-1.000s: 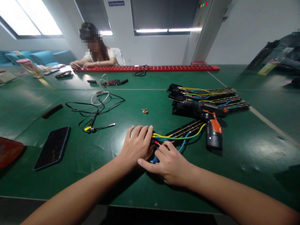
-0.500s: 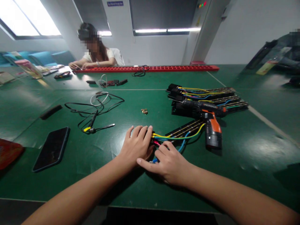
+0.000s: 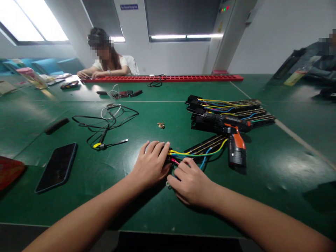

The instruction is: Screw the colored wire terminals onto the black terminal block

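My left hand [image 3: 151, 161] is closed over the near end of a wired black strip [image 3: 207, 145], and its palm hides most of that end. Yellow-green wires [image 3: 198, 154] and a red wire [image 3: 175, 161] come out from beside its fingers. My right hand [image 3: 193, 182] pinches a blue wire just right of the left hand. A small metal ring terminal [image 3: 168, 184] pokes out past the right thumb. Beyond the hands lies a small pile of brass-coloured screws [image 3: 161, 125]. An orange and black cordless drill [image 3: 237, 147] rests across the strip's far end.
More wired black strips [image 3: 228, 108] are stacked behind the drill. To the left are a phone [image 3: 57, 168], tangled cables [image 3: 105, 124] and a red bag [image 3: 10, 171]. A long red grid rail [image 3: 183, 78] lies at the back, where another person [image 3: 107, 63] sits.
My right thumb has drawn in from stretched out to pinching, and the ring terminal now shows at its tip. The left hand stays on the strip's end.
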